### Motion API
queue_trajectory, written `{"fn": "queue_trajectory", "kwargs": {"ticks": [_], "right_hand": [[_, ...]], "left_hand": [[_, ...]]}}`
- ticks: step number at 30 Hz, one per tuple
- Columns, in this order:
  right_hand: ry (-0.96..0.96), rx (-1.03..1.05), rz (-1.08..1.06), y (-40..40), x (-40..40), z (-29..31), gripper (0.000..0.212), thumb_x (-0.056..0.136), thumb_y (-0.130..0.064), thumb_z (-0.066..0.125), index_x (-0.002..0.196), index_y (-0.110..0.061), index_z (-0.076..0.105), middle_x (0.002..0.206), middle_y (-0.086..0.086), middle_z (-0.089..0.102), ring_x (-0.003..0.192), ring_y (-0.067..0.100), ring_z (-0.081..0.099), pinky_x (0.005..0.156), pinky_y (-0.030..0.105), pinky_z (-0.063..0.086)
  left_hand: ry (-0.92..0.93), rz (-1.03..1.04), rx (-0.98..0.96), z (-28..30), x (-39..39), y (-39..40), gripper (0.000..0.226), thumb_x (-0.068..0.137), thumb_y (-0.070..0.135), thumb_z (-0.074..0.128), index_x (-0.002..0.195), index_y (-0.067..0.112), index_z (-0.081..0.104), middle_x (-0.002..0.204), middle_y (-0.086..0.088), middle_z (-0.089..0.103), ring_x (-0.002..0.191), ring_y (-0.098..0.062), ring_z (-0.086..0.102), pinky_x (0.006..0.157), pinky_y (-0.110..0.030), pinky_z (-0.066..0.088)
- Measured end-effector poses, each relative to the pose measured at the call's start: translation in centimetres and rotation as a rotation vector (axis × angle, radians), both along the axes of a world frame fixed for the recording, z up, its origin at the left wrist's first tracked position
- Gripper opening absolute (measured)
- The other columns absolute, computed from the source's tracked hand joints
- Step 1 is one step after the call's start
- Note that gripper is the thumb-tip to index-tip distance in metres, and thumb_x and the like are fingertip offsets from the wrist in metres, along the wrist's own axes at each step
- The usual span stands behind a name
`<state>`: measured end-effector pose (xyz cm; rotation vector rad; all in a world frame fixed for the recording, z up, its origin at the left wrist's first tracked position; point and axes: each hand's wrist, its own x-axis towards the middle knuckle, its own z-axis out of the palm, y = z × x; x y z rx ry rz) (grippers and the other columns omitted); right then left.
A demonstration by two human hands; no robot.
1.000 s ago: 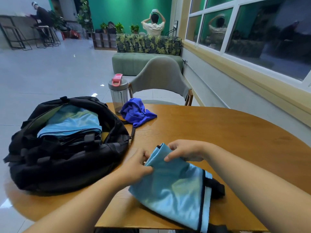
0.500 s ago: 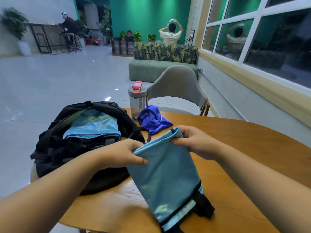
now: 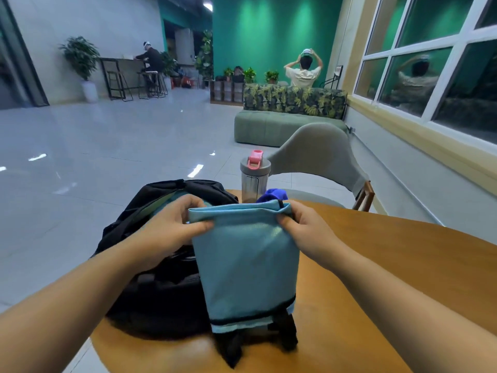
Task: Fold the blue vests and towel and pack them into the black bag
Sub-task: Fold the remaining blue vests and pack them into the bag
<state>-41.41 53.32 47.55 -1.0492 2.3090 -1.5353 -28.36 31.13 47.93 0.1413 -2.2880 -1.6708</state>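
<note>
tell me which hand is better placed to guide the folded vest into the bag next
Left, probably. The left hand pinches the folded light-blue fabric vest's top corner right above the open black backpack. The right hand grips the far corner, over the round wooden table.

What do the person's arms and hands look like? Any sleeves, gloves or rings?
Both arms are bare right up to the bottom edge of the picture, so no sleeves show. The left hand and right hand wear no gloves. No watch, bracelet or ring shows on the parts in view. The thumbs have short, plain nails without polish.
</note>
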Motion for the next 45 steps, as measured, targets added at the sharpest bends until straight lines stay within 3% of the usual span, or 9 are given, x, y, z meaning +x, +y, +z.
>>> {"fn": "queue_trajectory", "kwargs": {"ticks": [6, 9, 13, 16, 20, 24, 27, 38, 45], "right_hand": [[-0.011, -0.312, -0.013, -5.7, -1.2, 4.3, 0.013, 0.096, -0.017, 0.056, 0.095, -0.028, 0.061, 0.088, -0.007, 0.068, 0.08, 0.003, 0.062, 0.073, 0.022, 0.05], [-0.072, -0.358, -0.101, -9.6, -2.8, 4.6, 0.013, 0.092, -0.024, 0.062, 0.101, -0.022, 0.053, 0.099, 0.003, 0.069, 0.092, 0.016, 0.066, 0.081, 0.035, 0.053], [-0.135, -0.161, -0.229, -14.2, -4.0, 2.2, 0.036, 0.093, -0.025, 0.061, 0.118, -0.012, 0.039, 0.107, 0.006, 0.055, 0.1, 0.022, 0.056, 0.089, 0.032, 0.043], [-0.127, 0.006, -0.23, -16.1, -4.7, -0.6, 0.035, 0.096, -0.017, 0.053, 0.123, -0.006, 0.034, 0.101, 0.007, 0.047, 0.087, 0.019, 0.047, 0.069, 0.024, 0.029], [-0.007, 0.151, -0.134, -16.8, -5.3, -3.2, 0.022, 0.095, -0.011, 0.045, 0.106, -0.028, 0.039, 0.083, 0.006, 0.053, 0.068, 0.018, 0.047, 0.061, 0.029, 0.035], [0.114, 0.283, -0.012, -17.0, -5.5, -4.7, 0.036, 0.093, -0.003, 0.04, 0.085, -0.027, 0.065, 0.097, 0.001, 0.066, 0.085, 0.02, 0.057, 0.062, 0.021, 0.038], [0.127, 0.363, 0.018, -17.5, -5.7, -5.0, 0.04, 0.096, -0.006, 0.038, 0.102, -0.023, 0.073, 0.114, -0.005, 0.068, 0.092, 0.012, 0.057, 0.072, 0.016, 0.036], [0.247, 0.422, 0.148, -20.4, -7.2, -3.9, 0.052, 0.093, -0.016, 0.045, 0.145, -0.016, 0.038, 0.146, -0.001, 0.036, 0.13, 0.021, 0.041, 0.103, 0.026, 0.031], [0.289, 0.702, 0.19, -22.4, -6.9, -5.4, 0.067, 0.092, -0.022, 0.045, 0.152, -0.021, 0.015, 0.16, -0.003, 0.0, 0.105, 0.035, 0.056, 0.076, 0.031, 0.039]], "left_hand": [[0.216, 0.115, 0.179, 5.3, -1.7, -3.5, 0.034, 0.072, 0.007, 0.076, 0.09, 0.021, 0.051, 0.071, 0.009, 0.066, 0.067, -0.008, 0.062, 0.059, -0.023, 0.051], [0.264, 0.217, 0.099, 7.2, -3.5, -6.4, 0.038, 0.075, 0.009, 0.075, 0.095, 0.025, 0.047, 0.081, 0.002, 0.068, 0.071, -0.014, 0.062, 0.066, -0.031, 0.053], [0.091, 0.371, -0.067, 5.0, -5.5, -9.7, 0.041, 0.088, 0.008, 0.063, 0.098, 0.041, 0.041, 0.108, -0.01, 0.059, 0.08, -0.029, 0.063, 0.076, -0.049, 0.054], [-0.062, 0.43, -0.357, 1.0, -6.1, -11.2, 0.036, 0.084, 0.003, 0.06, 0.091, 0.037, 0.053, 0.096, 0.0, 0.058, 0.079, -0.022, 0.058, 0.07, -0.034, 0.052], [-0.226, 0.311, -0.488, -2.3, -6.4, -12.3, 0.052, 0.084, -0.004, 0.056, 0.066, 0.043, 0.068, 0.076, 0.01, 0.064, 0.06, -0.005, 0.054, 0.062, -0.017, 0.044], [-0.363, 0.218, -0.693, -3.9, -6.8, -13.0, 0.035, 0.088, 0.003, 0.055, 0.096, 0.03, 0.075, 0.1, 0.013, 0.067, 0.088, -0.003, 0.058, 0.079, -0.014, 0.04], [-0.44, 0.146, -0.808, -4.6, -7.6, -13.4, 0.031, 0.089, 0.006, 0.054, 0.105, 0.024, 0.073, 0.108, 0.007, 0.069, 0.101, -0.013, 0.061, 0.088, -0.025, 0.046], [-0.448, 0.24, -1.137, -2.7, -10.8, -15.1, 0.034, 0.095, 0.011, 0.041, 0.121, 0.018, 0.061, 0.124, -0.003, 0.055, 0.109, -0.022, 0.054, 0.096, -0.034, 0.043], [-0.485, 0.247, -1.488, -5.2, -10.6, -14.3, 0.036, 0.093, 0.006, 0.046, 0.129, 0.007, 0.05, 0.133, -0.005, 0.039, 0.113, -0.023, 0.041, 0.086, -0.031, 0.043]]}}
